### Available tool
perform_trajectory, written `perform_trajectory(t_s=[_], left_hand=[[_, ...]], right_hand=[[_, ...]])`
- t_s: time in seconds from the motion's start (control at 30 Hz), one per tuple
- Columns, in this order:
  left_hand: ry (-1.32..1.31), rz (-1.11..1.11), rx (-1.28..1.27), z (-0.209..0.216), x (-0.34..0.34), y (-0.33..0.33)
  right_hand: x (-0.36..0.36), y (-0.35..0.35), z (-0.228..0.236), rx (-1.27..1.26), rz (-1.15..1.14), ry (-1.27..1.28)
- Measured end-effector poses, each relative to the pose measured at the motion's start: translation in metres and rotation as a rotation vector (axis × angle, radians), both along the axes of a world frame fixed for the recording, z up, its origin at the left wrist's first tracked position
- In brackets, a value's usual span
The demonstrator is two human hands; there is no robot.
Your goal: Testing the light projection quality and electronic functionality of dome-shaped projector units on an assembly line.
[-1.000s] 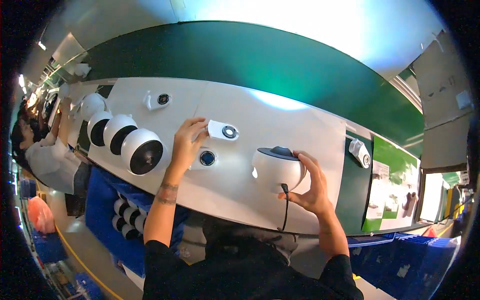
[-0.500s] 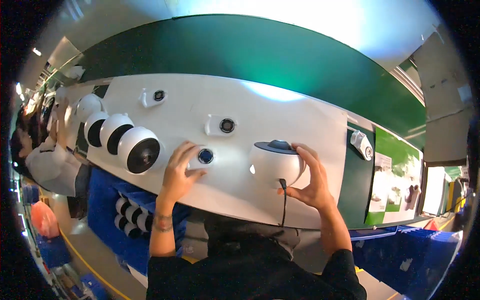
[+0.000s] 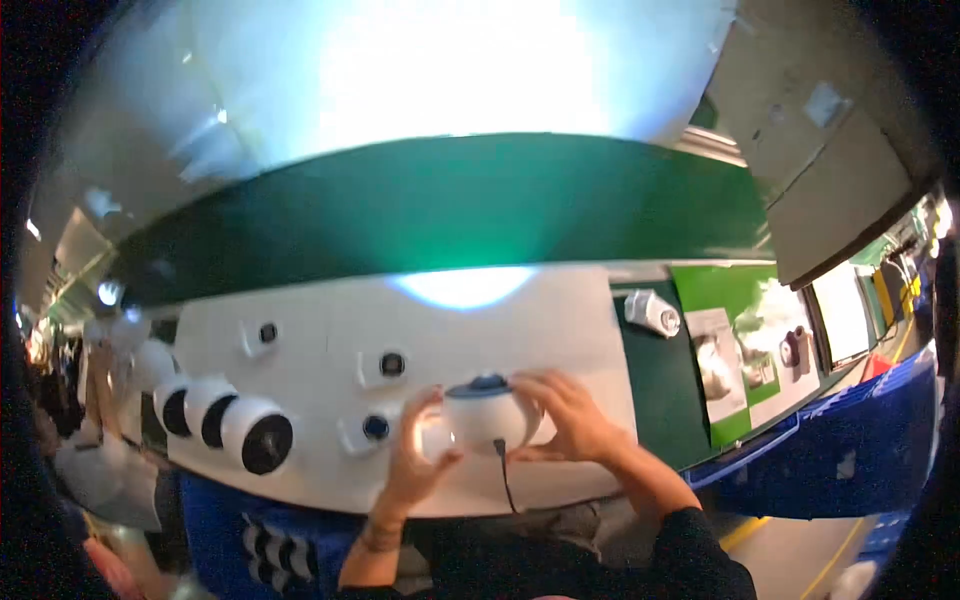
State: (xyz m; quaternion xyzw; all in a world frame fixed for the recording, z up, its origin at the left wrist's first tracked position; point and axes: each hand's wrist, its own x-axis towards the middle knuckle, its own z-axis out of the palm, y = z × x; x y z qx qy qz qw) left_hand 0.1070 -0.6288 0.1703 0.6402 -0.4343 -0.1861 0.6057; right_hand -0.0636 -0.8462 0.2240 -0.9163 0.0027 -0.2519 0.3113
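Observation:
A white rounded device [image 3: 488, 424] with a dark blue-grey disc on top stands near the table's front edge. A black cable [image 3: 508, 484] is plugged into its near side. My right hand [image 3: 572, 420] grips the right side, fingers over the top rim and thumb low by the plug. On the left side, my left hand [image 3: 412, 455] curves in with fingertips and thumb at the device's edge; blur and glare soften the contact. Just left of that hand lies a small white module with a round dark lens [image 3: 375, 428].
Two similar lens modules [image 3: 391, 365] [image 3: 267, 333] lie farther back. White ball-shaped units with black faces [image 3: 268, 443] line the left. A white part [image 3: 653, 313] and printed sheets [image 3: 742, 365] are at right. Blue bins [image 3: 830, 450] flank the table; a person [image 3: 105, 470] is at far left.
My left hand has left the nearest lens module and moved right to the white rounded device. My right hand keeps its hold. The whole view has tilted upward.

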Motion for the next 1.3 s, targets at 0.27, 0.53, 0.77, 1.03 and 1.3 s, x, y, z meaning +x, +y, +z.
perform_trajectory(t_s=[0.27, 0.53, 0.77, 1.03, 1.3], left_hand=[[0.389, -0.034, 0.169, 0.010, -0.002, -0.015], [0.417, -0.176, -0.066, -0.002, -0.003, -0.015], [0.332, -0.249, -0.186, -0.017, 0.000, -0.017], [0.249, -0.147, -0.018, -0.008, 0.006, -0.010], [0.288, -0.197, -0.015, 0.000, 0.019, -0.016]], right_hand=[[0.001, 0.004, 0.008, 0.026, -0.097, 0.074], [-0.004, 0.009, 0.004, -0.057, -0.025, 0.001], [-0.007, 0.013, -0.013, -0.180, -0.015, -0.068], [-0.004, 0.015, 0.001, -0.190, -0.082, -0.055], [-0.001, 0.005, 0.021, -0.091, -0.040, 0.065]])
